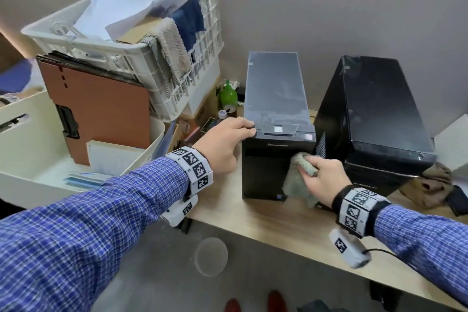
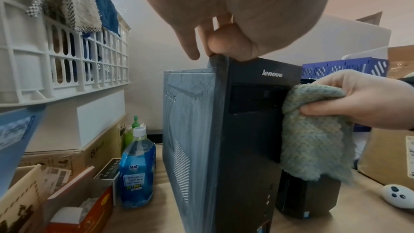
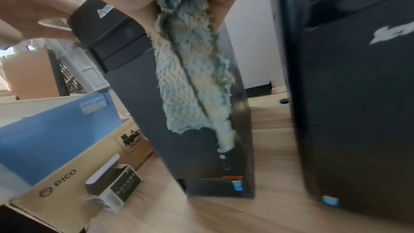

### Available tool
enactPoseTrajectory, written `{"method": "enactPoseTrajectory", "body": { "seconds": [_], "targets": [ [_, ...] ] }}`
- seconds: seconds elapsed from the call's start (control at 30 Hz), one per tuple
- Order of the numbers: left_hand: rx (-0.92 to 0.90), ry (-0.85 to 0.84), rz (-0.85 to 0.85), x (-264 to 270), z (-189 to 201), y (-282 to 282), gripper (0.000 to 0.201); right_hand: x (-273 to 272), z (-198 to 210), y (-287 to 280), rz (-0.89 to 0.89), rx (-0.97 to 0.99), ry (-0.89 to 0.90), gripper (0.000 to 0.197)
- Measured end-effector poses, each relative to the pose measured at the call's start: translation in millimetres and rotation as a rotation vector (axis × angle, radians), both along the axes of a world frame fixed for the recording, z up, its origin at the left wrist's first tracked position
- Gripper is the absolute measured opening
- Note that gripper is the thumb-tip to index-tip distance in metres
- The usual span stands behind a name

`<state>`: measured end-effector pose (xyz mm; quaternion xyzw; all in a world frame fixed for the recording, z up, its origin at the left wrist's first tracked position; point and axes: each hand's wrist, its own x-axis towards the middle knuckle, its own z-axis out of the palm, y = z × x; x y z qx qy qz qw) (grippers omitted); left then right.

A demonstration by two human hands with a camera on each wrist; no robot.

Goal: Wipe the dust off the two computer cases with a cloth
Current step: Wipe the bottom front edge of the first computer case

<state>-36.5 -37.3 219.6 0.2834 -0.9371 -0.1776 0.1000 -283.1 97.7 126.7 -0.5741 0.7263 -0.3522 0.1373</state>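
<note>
The right hand [image 1: 321, 178] is bunching the soft, floppy cloth [image 2: 313, 130] in a curled grip against the front of the left case [image 1: 274, 114]. The left hand [image 1: 222, 144] is clamping its top corner; it looks heavy and rigid. The white crate [image 1: 126, 58] is holding papers, with towels draped over its rim.

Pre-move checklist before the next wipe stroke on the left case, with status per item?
1. Left hand steadies the left case at its top front corner: ok.
2. Right hand grips the cloth: ok.
3. Cloth touches the case front: ok.
4. Left case top dust-free: not ok, grey film shows.
5. Right case wiped: cannot tell.
6. Blue bottle stands apart from the case's left side: ok.
</note>
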Motion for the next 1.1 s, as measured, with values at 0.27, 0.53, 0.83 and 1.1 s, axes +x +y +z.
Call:
{"method": "enactPoseTrajectory", "body": {
  "seconds": [0.27, 0.53, 0.83, 1.1],
  "targets": [
    [0.012, -0.02, 0.016, -1, 2, 1, 0.073, 39, 9, -20, 0.085, 0.025, 0.032, 0.008],
    [-0.009, -0.04, 0.009, -4, 2, -3, 0.068, 8, 44, 9, 0.04, -0.253, -0.039, 0.009],
    [-0.005, -0.059, 0.02, -2, 9, 0, 0.068, 9, 44, -1, 0.161, -0.178, 0.008, 0.014],
    [0.019, -0.026, 0.044, -3, 11, 2, 0.066, 31, 56, -11, 0.241, -0.183, 0.077, 0.013]
  ]
}}
